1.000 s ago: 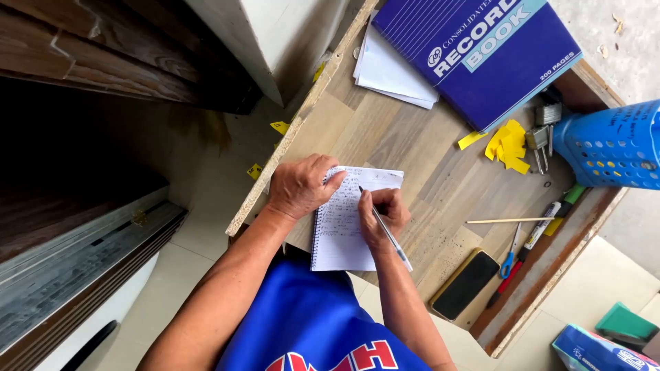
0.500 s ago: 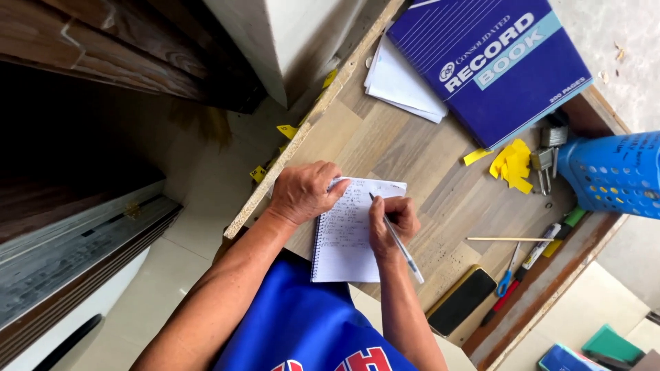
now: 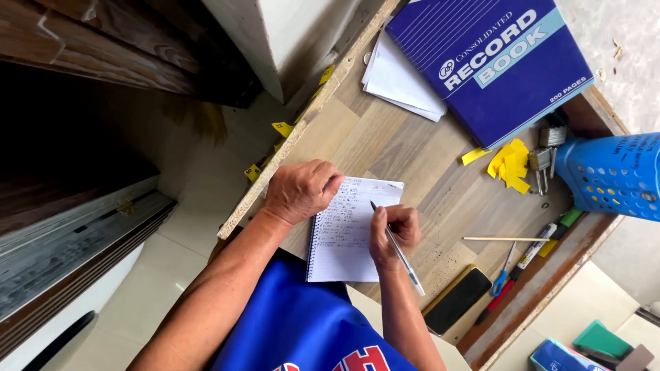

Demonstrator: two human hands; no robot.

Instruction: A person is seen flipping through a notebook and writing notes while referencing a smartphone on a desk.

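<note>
While the head camera looks straight down, the left hand (image 3: 301, 192) lies flat and loosely curled on the upper left corner of a small spiral notepad (image 3: 350, 233), its fingers pressing the page rather than gripping it. Right hand (image 3: 393, 233): fingers closed around a slim pen (image 3: 399, 251), tip touching the handwritten page near its right edge. Notepad: white, lined, spiral along its left side, lying at the near edge of the wood-grain counter (image 3: 405, 158), just above the person's blue shirt (image 3: 295, 323). Large blue ledger book (image 3: 488, 65): rectangular, white and pale-blue title panel, at the far end of the counter, overlapping a stack of loose white sheets (image 3: 402, 79). Yellow paper scraps (image 3: 510, 165): just below the ledger, beside a padlock with keys (image 3: 543, 161). Blue perforated plastic basket (image 3: 612, 175): at the right edge. Thin wooden stick (image 3: 505, 239), markers (image 3: 543, 244) and blue-handled scissors (image 3: 503, 275): along the counter's raised rim. Black oblong case (image 3: 457, 300): near the right forearm. Small yellow tags (image 3: 282, 128): on the tiled floor (image 3: 179, 261), left of the counter.
</note>
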